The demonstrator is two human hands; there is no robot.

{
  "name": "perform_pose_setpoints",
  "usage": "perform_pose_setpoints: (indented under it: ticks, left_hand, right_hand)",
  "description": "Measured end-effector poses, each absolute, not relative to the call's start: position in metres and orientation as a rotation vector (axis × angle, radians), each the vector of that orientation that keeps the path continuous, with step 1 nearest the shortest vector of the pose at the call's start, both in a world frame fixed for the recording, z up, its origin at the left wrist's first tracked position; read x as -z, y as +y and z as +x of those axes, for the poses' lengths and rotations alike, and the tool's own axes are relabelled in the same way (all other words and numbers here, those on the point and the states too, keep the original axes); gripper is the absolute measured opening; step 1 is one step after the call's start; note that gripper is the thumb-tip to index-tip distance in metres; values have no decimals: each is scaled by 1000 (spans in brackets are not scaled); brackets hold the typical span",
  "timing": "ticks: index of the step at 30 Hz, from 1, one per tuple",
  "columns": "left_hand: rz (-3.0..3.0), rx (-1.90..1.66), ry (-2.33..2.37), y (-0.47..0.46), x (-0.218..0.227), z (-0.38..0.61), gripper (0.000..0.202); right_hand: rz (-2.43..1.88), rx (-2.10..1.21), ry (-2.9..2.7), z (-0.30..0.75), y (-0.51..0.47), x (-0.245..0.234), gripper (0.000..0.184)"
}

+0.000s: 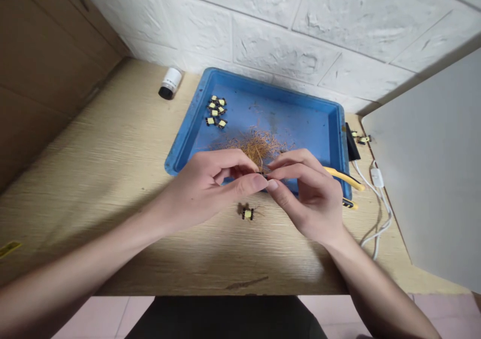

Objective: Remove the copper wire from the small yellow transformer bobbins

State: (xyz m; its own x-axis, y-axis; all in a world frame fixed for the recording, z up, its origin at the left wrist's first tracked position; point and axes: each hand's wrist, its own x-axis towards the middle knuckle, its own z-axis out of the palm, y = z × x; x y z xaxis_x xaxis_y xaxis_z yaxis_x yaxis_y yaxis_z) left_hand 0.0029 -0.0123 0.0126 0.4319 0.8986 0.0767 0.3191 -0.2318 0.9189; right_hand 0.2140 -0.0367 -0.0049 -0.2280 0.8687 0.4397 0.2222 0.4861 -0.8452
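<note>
My left hand (210, 181) and my right hand (304, 193) meet over the near edge of a blue tray (300, 123). Both pinch one small dark part between thumb and fingertips; it is mostly hidden by the fingers. My right hand also holds yellow-handled pliers (343, 177), whose handles stick out to the right. A heap of fine copper wire (257, 146) lies in the tray just behind my fingers. One small yellow-and-black wound component (247, 213) rests on the wooden table below my hands. Several like components (217, 112) sit in the tray's far left corner.
A small white bottle with a black cap (170, 82) lies on the table left of the tray. A white cable with an inline switch (377, 178) runs along the right, beside a white panel (432, 168). A white brick wall stands behind.
</note>
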Motion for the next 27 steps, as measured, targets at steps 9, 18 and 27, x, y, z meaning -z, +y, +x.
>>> perform_pose_setpoints:
  ticks: [9, 18, 27]
  left_hand:
    - [1787, -824, 1011, -13, -4, -3, 46]
    - [1788, -904, 972, -17, -1, -1, 30]
    - [1851, -921, 985, -18, -7, 3, 4]
  right_hand:
    - [-921, -946, -1703, 209, -39, 4, 13]
    - [-948, -1060, -1602, 209, -38, 4, 14]
    - [-989, -1107, -1523, 212, -36, 1, 10]
